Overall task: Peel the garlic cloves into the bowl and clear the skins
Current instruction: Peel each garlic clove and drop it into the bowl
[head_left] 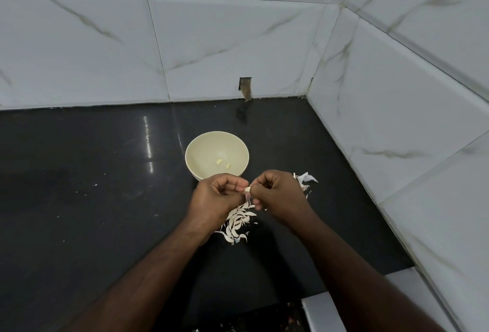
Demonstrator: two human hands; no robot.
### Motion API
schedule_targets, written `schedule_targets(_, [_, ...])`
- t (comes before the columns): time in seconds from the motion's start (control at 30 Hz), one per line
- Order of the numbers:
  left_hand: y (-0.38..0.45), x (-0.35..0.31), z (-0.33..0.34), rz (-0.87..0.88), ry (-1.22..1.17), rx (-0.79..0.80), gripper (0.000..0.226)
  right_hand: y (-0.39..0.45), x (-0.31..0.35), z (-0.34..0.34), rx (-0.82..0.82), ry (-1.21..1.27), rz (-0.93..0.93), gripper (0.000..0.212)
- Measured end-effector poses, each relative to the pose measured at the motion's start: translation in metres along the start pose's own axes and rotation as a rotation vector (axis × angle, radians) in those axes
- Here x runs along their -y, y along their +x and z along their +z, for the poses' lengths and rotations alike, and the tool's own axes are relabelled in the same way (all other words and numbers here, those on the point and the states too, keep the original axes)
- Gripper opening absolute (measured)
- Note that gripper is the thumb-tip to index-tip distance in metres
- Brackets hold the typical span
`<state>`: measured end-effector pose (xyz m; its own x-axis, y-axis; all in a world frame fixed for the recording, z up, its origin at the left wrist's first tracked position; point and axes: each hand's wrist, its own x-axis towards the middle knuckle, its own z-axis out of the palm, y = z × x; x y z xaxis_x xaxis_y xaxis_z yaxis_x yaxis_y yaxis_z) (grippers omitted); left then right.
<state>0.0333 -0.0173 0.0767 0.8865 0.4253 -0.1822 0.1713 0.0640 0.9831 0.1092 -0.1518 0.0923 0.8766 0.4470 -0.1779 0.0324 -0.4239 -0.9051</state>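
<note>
Garlic clove, pale and small, is pinched between the curled fingertips of the left hand and the right hand, held just above the dark surface at about 6 o'clock from the cream bowl, which holds two peeled cloves. Peeling it well probably means steadying the clove with one hand while the other hand's thumbnail lifts the skin at the tip, then dropping it at 12 o'clock. Loose skins lie below the hands at 6 o'clock, with more skins at 3 o'clock.
</note>
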Motion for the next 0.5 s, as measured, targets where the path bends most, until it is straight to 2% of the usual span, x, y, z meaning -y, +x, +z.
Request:
schedule_targets(0.23, [0.001,-0.001,0.000,-0.040,-0.137,0.059,0.020,0.001,-0.003,-0.002,0.029,0.027,-0.007,0.016])
schedule_targets(0.5, [0.004,0.001,0.002,-0.125,-0.361,0.043,0.014,0.002,-0.021,-0.014,-0.050,-0.326,-0.018,0.010])
